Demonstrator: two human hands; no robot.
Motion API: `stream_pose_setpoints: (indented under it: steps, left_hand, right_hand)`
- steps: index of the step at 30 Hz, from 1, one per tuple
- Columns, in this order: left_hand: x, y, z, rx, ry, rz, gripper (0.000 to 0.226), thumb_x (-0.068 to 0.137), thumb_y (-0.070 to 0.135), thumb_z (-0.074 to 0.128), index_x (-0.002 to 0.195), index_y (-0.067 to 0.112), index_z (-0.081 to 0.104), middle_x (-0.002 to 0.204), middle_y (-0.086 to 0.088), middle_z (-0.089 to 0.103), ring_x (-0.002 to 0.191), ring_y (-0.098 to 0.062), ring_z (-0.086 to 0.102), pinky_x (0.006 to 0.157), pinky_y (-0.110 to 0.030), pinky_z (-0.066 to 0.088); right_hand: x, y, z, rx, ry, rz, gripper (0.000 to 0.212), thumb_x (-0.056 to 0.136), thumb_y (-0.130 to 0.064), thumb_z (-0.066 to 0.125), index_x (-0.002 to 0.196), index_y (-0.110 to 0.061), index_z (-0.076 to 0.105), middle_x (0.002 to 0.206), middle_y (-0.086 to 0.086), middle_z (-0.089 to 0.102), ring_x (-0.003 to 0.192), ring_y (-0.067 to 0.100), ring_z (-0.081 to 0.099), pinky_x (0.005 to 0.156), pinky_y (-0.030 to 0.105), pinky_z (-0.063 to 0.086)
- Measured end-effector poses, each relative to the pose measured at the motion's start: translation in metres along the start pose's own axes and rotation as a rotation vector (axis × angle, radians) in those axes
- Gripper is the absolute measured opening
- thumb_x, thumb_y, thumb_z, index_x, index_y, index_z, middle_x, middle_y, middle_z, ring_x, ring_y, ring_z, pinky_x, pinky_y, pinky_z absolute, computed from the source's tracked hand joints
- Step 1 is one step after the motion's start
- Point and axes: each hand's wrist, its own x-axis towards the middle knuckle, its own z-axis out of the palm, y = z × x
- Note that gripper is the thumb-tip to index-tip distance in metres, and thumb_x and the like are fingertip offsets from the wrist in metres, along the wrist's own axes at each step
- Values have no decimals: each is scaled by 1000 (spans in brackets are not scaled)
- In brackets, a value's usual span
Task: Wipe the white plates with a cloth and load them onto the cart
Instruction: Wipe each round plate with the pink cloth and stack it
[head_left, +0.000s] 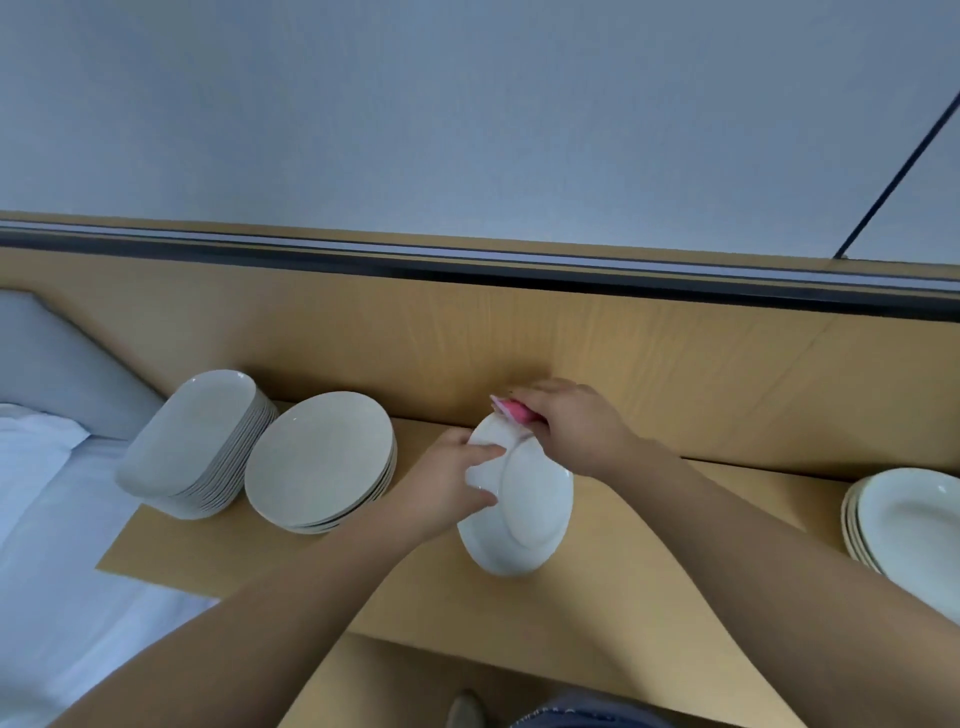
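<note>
Head view: my left hand (447, 480) grips the white plate (530, 514) by its rim, tilted over the wooden table (649, 571). My right hand (571, 421) pinches the pink cloth (511, 408) against the plate's far rim. A round plate stack (322, 460) sits left of my left hand

White plate (535, 512); pink cloth (511, 408); tan wood-grain counter (649, 561).

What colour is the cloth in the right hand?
Pink; the cloth shows in the head view, in the right hand.

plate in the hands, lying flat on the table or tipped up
Tipped up: the plate is held slanted, the left hand gripping its rim and the right hand holding the cloth at its top edge.
</note>
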Motion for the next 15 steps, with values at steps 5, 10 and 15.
stream_pose_setpoints:
  steps: [5,10,15]
  left_hand:
    - [-3,-23,-1,-13,-86,-77,67,84,21,72,141,40,43,128,2,34,110,-12,41,93,-17,32]
    - [-1,-36,3,-45,-125,-136,66,86,22,69,142,42,40,126,-3,35,104,-15,42,95,-17,32]
    - [3,-43,3,-48,-124,-150,63,88,25,67,142,41,40,125,-4,35,103,-18,44,96,-20,36]
  right_hand:
    - [-2,-6,48,-73,-273,-89,62,98,-18,40,154,-32,14,158,-11,21,145,16,17,111,46,28]
    - [8,-2,69,98,-319,-79,65,98,-12,39,155,-31,13,158,-11,22,147,15,13,117,35,24]
    - [7,4,69,211,-325,96,61,100,-9,34,154,-33,15,158,-13,19,145,4,13,109,15,18]
